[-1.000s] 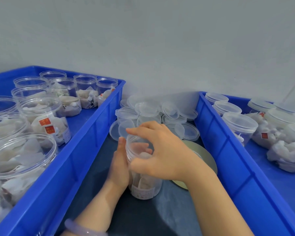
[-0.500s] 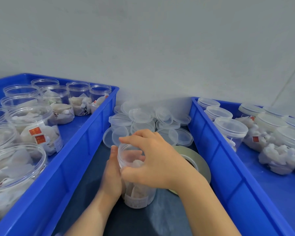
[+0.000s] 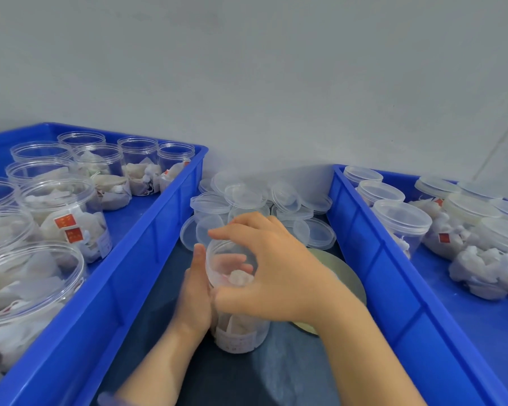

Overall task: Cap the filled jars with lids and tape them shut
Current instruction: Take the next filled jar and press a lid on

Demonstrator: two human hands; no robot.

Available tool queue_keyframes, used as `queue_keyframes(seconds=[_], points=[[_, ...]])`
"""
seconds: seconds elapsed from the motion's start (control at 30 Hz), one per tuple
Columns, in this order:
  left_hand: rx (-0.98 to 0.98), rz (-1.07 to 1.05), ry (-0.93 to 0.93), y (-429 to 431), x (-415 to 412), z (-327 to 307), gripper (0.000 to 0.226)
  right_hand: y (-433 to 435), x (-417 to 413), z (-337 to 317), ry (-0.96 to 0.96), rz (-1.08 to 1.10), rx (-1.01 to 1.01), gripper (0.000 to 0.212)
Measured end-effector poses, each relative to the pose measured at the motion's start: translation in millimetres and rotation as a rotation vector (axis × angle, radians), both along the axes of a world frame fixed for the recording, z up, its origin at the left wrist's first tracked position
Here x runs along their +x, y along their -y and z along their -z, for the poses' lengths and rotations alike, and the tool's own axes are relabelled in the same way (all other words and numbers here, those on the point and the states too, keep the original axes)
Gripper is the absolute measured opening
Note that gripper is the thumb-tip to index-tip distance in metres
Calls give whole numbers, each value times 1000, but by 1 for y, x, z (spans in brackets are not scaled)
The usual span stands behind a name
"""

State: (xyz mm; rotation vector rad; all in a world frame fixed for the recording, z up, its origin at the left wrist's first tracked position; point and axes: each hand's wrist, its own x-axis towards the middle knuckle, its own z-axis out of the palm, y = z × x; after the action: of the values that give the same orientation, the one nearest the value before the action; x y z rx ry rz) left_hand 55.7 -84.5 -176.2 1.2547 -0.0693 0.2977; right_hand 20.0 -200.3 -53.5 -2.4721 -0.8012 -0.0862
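My right hand [image 3: 276, 273] curls over the top of the jar [image 3: 238, 335], fingers and thumb clamped round its rim, and it hides so much of the mouth that I cannot tell whether a lid sits there. My left hand [image 3: 195, 300] grips the jar's left wall, thumb straight up the side; my fingers show only as pink blurs through the clear plastic. The jar stands upright on the dark mat [image 3: 147, 326].

Its pale label [image 3: 236, 342] wraps the base, the print too small to read. Behind the jar lies a heap of clear lids [image 3: 247, 197]. Right of the jar, a grey-green tape roll [image 3: 343, 276] is mostly covered by my right wrist.

Left of the jar, a blue crate [image 3: 147, 244] holds uncapped jars [image 3: 65, 212]; their red tags [image 3: 65, 221] carry marks I cannot make out. Right of the jar, a second crate [image 3: 373, 259] holds capped jars [image 3: 402, 221], cut off at the frame edge.
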Motion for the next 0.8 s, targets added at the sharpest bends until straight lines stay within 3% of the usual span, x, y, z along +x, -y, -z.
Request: queue_keyframes(seconds=[0.13, 0.5, 0.8], points=[[-74, 49, 12, 1, -1, 2, 60, 4, 5, 1, -57, 6, 45, 66], [-20, -41, 18, 1, -1, 9, 49, 2, 7, 5, -73, -11, 19, 66], [62, -43, -25, 2, -2, 2, 59, 7, 9, 2, -68, -92, 0, 64]])
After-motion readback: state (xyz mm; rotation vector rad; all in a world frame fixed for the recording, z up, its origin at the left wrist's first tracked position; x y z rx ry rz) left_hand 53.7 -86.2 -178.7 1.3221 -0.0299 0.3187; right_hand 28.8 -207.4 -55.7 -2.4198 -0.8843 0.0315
